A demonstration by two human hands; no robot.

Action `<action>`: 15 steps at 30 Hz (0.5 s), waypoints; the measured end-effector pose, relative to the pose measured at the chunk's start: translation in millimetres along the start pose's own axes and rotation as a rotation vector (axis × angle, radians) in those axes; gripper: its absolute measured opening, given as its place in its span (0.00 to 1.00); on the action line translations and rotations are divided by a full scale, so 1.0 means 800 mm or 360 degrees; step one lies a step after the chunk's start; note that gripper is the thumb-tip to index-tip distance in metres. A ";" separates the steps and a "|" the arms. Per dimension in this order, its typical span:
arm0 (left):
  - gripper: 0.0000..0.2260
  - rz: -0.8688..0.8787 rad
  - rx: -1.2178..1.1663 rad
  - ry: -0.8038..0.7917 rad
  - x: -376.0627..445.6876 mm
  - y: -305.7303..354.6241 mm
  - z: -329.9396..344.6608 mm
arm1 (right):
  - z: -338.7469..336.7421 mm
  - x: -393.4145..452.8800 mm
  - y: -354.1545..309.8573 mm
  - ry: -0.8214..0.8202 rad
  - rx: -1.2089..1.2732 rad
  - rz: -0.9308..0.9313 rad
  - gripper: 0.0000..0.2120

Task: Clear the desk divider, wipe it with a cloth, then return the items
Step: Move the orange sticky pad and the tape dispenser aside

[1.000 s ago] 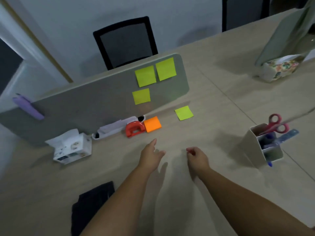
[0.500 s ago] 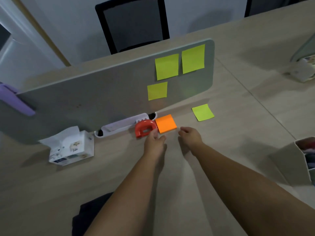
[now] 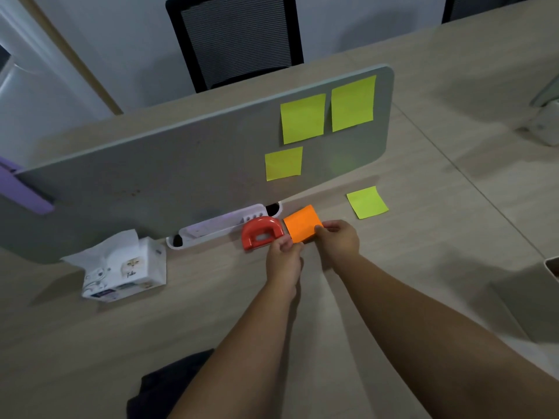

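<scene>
The grey desk divider stands across the desk with three yellow-green sticky notes on its right part. A fourth yellow-green note lies flat on the desk. An orange sticky pad sits at the divider's foot. My right hand pinches its right near corner. My left hand touches its near left edge, beside a red hole punch. A dark cloth lies near the desk's front edge.
A white tray sits at the divider's base and a tissue box to its left. A purple clip hangs on the divider's left end. A white pen holder is at the right edge. A black chair stands behind.
Both hands reached forward from mid-desk to the orange pad; the right hand has taken hold of its corner. The view has moved closer to the divider.
</scene>
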State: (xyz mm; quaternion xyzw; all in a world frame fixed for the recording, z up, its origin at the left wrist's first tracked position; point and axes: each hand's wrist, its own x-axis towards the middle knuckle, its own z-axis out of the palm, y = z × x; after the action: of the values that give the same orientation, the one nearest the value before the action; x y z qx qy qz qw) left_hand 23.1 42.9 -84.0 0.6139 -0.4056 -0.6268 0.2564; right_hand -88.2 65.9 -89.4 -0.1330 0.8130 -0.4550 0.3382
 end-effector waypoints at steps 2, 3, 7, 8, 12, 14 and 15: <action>0.17 -0.0052 -0.0060 0.0010 -0.006 -0.001 0.002 | -0.006 -0.002 0.004 0.0002 0.0111 0.0035 0.08; 0.16 -0.0087 -0.0095 0.0004 -0.009 -0.002 0.003 | -0.009 -0.004 0.006 -0.0006 0.0189 0.0055 0.07; 0.13 -0.0165 -0.0362 -0.0036 -0.026 -0.003 0.009 | -0.029 -0.021 0.016 -0.0049 0.0562 0.0191 0.07; 0.14 -0.0169 -0.0408 -0.0039 -0.031 -0.003 0.011 | -0.038 -0.027 0.019 -0.0067 0.0643 0.0213 0.09; 0.13 -0.0163 -0.0308 -0.0161 -0.055 -0.010 0.023 | -0.081 -0.053 0.038 -0.0106 0.0820 0.0217 0.10; 0.11 -0.0192 -0.0163 -0.0244 -0.072 -0.017 0.033 | -0.106 -0.064 0.050 -0.0077 0.0854 0.0233 0.10; 0.11 -0.0192 -0.0075 -0.0290 -0.081 -0.020 0.039 | -0.118 -0.068 0.056 -0.0057 0.0872 0.0247 0.10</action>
State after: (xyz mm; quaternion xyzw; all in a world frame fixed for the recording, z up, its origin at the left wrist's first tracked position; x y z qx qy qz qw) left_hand 2.9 110.5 -63.7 0.5715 -0.3747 -0.7036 0.1947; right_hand -107.1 180.7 -69.7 0.0181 0.6614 -0.6281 0.4096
